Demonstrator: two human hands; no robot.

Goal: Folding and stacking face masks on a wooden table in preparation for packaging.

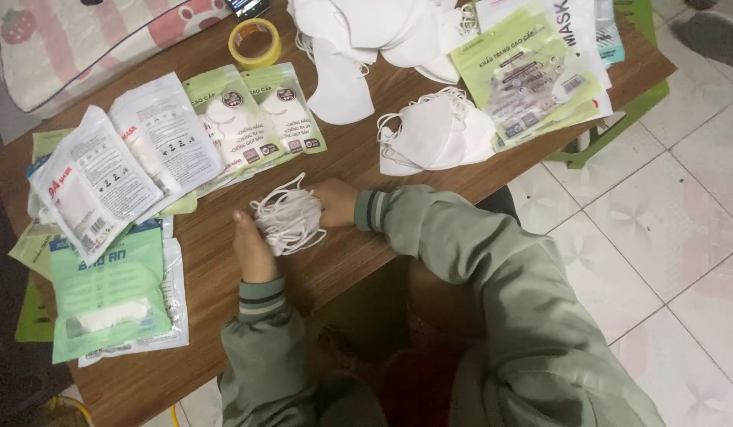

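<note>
A brown wooden worktop [358,253] is seen from above, with a tiled floor [667,229] to the right of the hands.

Sealed mask packets [129,166], white and pale green, are laid in overlapping rows to the left of the left hand and beyond it; more green packets [525,75] are stacked far beyond the right hand. A heap of loose white masks [366,35] is noted at the far edge, and a smaller pile of folded white masks [434,134] just beyond the right hand. A roll of yellow tape [254,41] is seen well beyond the left hand.

A small white bundle [287,220], masks with their ear loops showing, is held between the two hands, on or just above the worktop near its front edge.

Left hand [252,249]: set on edge, fingers extended, pressed flat against the left side of the bundle; not curled round it. Right hand [335,202]: fingers bent over the bundle's right side, closed on it in a loose grip. Both sleeves are grey-green with striped cuffs.

Step judged in hand: the bundle is being squared up and compressed between the hands. The next move is judged to call for a firm two-sided squeeze so that the stray loops are gathered in, and for one hand to be freed without the stack being let slip.
</note>
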